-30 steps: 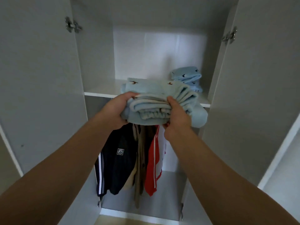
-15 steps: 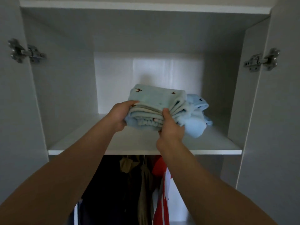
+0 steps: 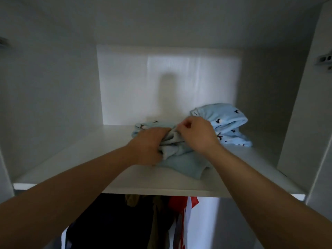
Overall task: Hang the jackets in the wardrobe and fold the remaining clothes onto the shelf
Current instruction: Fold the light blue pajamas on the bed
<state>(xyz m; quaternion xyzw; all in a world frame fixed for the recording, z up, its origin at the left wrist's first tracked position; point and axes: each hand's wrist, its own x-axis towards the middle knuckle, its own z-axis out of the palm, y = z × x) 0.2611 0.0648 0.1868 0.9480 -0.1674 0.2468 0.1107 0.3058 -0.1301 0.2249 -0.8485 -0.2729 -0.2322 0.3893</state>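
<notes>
**On the upper shelf (image 3: pixel 86 159): both hands closed on a folded blue bundle (image 3: pixel 183 163)**

Near the middle of the shelf, lying flat, pressed under and between the two hands. Gripped at its left side by the left hand (image 3: pixel 150 146), back of the hand up, fingers curled down into the grey-blue folds. Pinched at the top fold by the right hand (image 3: pixel 196 135), knuckles raised, fingers tucked in. Just behind and to the right, toward the back corner, a second blue bundle (image 3: pixel 228 123) with small dark bird prints; touching the first or not, impossible to tell behind the right hand. Reaching in from the lower corners on bare forearms, converging at the cloth.

Below the shelf edge, hanging jackets (image 3: pixel 116 221): dark at left, tan in the middle, red and white at right, all dim and cut off by the lower edge. Fingertips of both hands buried in cloth, not visible. At the right edge, part of a door hinge (image 3: pixel 324 60), cropped.
</notes>
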